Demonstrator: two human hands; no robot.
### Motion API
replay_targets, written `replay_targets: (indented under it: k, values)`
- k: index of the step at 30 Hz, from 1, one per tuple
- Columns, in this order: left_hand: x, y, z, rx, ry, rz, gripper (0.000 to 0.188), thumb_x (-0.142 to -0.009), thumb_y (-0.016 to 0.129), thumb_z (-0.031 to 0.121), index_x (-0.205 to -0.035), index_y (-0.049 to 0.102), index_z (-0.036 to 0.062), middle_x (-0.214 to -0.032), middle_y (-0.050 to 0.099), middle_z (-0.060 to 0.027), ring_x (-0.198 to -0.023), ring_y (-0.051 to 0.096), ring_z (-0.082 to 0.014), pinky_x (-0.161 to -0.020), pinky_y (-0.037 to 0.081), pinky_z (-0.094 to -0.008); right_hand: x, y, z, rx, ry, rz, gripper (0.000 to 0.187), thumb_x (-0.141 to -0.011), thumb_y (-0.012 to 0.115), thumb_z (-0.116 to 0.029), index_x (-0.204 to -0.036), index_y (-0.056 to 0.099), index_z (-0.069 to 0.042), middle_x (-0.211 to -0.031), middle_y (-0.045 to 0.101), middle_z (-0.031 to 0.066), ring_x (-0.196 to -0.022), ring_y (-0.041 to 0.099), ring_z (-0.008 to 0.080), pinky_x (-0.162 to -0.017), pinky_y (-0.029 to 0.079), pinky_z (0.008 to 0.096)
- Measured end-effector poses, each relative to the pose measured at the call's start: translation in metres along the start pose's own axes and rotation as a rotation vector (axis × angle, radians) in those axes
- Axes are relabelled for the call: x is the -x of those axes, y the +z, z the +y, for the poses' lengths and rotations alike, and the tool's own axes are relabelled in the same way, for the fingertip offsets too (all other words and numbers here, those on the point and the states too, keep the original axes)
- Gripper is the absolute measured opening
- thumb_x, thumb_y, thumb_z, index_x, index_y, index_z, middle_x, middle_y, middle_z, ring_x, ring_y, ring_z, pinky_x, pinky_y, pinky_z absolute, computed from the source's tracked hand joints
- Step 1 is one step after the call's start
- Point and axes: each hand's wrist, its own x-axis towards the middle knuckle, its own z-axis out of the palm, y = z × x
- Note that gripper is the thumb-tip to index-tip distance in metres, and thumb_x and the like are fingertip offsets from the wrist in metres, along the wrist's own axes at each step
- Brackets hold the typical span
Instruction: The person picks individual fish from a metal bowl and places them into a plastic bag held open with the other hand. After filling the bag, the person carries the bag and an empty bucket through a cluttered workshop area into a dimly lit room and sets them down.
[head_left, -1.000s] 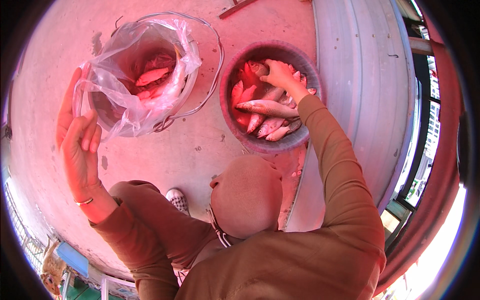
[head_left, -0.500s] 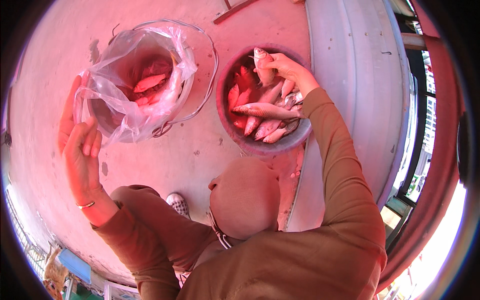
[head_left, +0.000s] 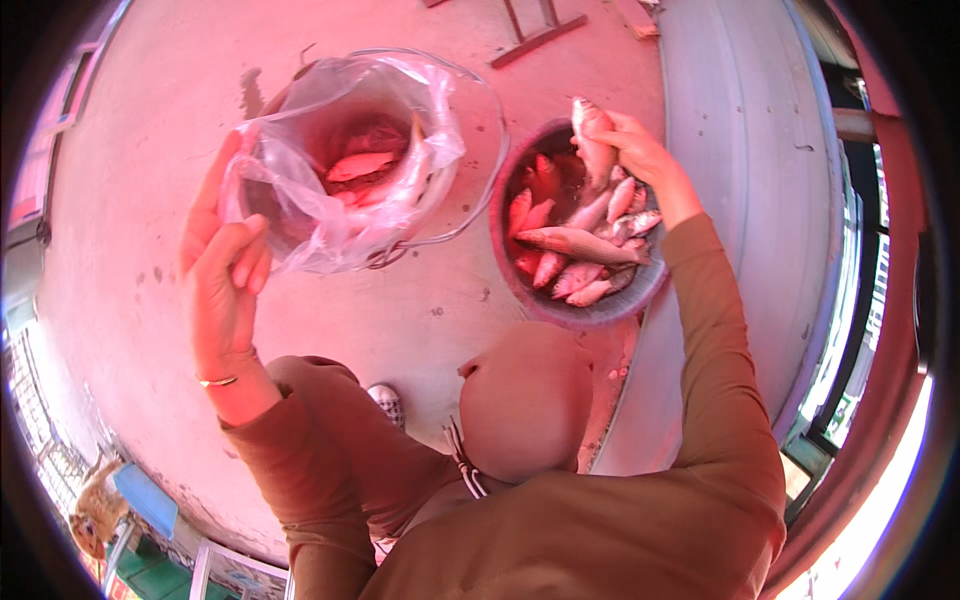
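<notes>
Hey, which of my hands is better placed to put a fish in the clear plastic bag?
Probably your right hand: it holds a fish at the far side of the round basin. Your left hand is holding the edge of the clear plastic bag.

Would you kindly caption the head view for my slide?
Right hand holding a fish at the tub, left hand at the bag's edge.

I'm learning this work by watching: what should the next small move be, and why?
Probably carry the fish in the right hand leftward to the plastic bag: the left hand holds its edge, its mouth is open, and other fish lie inside.
</notes>
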Motion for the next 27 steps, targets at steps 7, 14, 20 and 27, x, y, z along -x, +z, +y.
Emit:
replay_targets:
  k: [7, 14, 20, 27]
  values:
    - [-0.005, -0.011, -0.003, 0.084, 0.023, -0.111, 0.069, -0.086, 0.045, -0.006, -0.154, 0.034, -0.0041, -0.113, 0.065, -0.0054, -0.053, 0.034, -0.0012, -0.047, 0.034, -0.0177, 0.01, 0.108, -0.14, 0.334, -0.359, -0.161, 0.038, -0.092, 0.073, -0.022, -0.12, 0.062, 0.0, -0.1, 0.069, 0.0064, -0.083, 0.066, 0.0122, -0.07, 0.056, 0.0291]
    - [-0.003, -0.005, 0.001, 0.088, 0.09, -0.033, 0.068, -0.087, 0.045, -0.007, -0.155, 0.034, -0.0033, -0.147, 0.051, -0.0104, -0.053, 0.034, -0.0007, -0.048, 0.034, -0.0167, -0.09, 0.253, -0.164, 0.979, -0.439, -0.523, 0.046, -0.076, 0.081, -0.025, -0.112, 0.07, 0.001, -0.101, 0.073, 0.0123, -0.09, 0.067, 0.0206, -0.08, 0.054, 0.0366]
    - [-0.001, -0.007, 0.002, 0.073, 0.076, -0.032, 0.069, -0.087, 0.046, -0.007, -0.155, 0.033, -0.0029, -0.159, 0.04, -0.0121, -0.053, 0.033, -0.0004, -0.048, 0.033, -0.0153, -0.145, 0.325, -0.101, 1.338, -0.234, -0.412, 0.036, -0.077, 0.068, -0.008, -0.111, 0.074, 0.0, -0.106, 0.073, 0.023, -0.099, 0.072, 0.036, -0.08, 0.057, 0.0478]
    - [-0.004, -0.004, 0.003, 0.07, 0.065, -0.054, 0.069, -0.086, 0.045, -0.009, -0.154, 0.034, -0.0042, -0.157, 0.043, -0.0122, -0.052, 0.034, -0.0001, -0.046, 0.033, -0.0165, -0.109, 0.273, -0.115, 1.152, -0.64, -0.115, 0.025, -0.08, 0.063, -0.004, -0.104, 0.071, -0.004, -0.104, 0.071, 0.0196, -0.102, 0.068, 0.0386, -0.082, 0.054, 0.0484]
